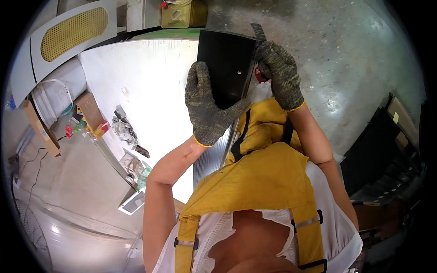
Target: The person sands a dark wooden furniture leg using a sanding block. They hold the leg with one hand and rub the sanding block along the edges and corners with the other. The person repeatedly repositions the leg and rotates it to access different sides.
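Note:
Both my hands wear dark grey-green knit gloves with yellow cuffs. A black rectangular panel [225,61] with a small hole near its right side lies in front of me at the right end of the white tabletop. My left hand [207,102] rests flat on the panel's near left part, fingers stretched out and thumb spread along the near edge. At the right edge of the panel, my right hand [278,73] is closed, with fingers curled. A dark flat strip [258,32] sticks out beyond its fingertips; its other end is hidden by the glove.
Crumpled material [123,129] and scraps lie along the left of the white tabletop [141,86]. White buckets [50,100], cardboard pieces [91,111] and a white panel with woven mesh [75,34] stand farther left. A yellowish container [176,16] is beyond the table; dark stacked panels [375,154] stand right.

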`<state>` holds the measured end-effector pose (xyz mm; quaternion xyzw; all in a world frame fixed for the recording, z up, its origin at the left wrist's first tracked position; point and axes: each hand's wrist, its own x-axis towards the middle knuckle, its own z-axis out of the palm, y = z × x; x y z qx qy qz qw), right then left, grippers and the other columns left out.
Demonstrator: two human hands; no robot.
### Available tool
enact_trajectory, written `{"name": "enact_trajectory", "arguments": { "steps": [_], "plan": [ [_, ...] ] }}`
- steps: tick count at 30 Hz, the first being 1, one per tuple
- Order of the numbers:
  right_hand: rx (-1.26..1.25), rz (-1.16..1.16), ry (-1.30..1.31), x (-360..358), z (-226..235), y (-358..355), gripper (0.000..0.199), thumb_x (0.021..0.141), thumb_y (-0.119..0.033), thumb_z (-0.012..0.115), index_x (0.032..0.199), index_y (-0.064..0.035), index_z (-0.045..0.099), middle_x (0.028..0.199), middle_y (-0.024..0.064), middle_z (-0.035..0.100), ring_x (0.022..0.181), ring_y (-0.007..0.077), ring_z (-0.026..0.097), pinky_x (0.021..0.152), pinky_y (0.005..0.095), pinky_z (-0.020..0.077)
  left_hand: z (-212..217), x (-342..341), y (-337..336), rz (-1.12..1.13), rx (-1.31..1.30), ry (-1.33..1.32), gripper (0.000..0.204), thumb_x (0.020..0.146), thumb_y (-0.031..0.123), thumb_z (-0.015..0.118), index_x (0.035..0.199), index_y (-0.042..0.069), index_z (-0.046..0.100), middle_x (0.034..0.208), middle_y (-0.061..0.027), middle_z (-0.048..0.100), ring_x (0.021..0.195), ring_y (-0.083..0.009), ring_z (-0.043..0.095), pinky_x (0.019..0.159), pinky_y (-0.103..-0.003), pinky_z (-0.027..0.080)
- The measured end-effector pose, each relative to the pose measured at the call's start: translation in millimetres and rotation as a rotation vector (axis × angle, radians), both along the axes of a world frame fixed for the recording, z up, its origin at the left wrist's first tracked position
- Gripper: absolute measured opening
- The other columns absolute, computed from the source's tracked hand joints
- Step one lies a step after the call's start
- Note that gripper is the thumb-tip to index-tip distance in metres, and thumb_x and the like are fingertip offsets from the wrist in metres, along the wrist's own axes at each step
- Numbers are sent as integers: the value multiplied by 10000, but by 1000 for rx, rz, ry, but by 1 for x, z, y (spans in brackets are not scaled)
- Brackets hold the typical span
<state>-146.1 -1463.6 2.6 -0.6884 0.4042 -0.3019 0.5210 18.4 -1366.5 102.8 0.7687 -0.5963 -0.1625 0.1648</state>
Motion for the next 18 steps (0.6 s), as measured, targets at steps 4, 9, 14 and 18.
{"name": "enact_trajectory", "arguments": {
  "steps": [4,9,14,18],
  "plan": [
    [-207,-32,128,5,-5,-3,410,827,-43,597,1236,-55,571,1206,140,597,1144,316,539,974,405,443,-1,-1,-2,19,-8,16,1116,575,385,891,1439,-26,317,1415,-262,392,1307,-416,389,1092,-453,324],
    [304,81,123,1,-10,1,399,803,-59,630,1200,-68,593,1165,133,616,1113,317,561,955,403,452,3,1,-3,28,74,-5,1122,591,395,876,1448,-30,290,1418,-275,378,1301,-429,389,1086,-474,326],
    [-83,153,73,-2,1,-19,200,825,-17,550,1013,-48,612,870,114,588,775,250,578,687,351,458,7,2,-7,-21,76,-81,1139,604,460,844,1466,10,250,1372,-314,367,1198,-458,457,969,-505,420],
    [-274,290,151,-17,-83,-19,252,779,-3,576,1025,-42,611,940,153,619,827,281,614,719,389,500,5,2,-7,-6,88,-76,1151,607,497,837,1468,10,248,1370,-312,370,1199,-448,461,956,-494,427]
  ]
}}
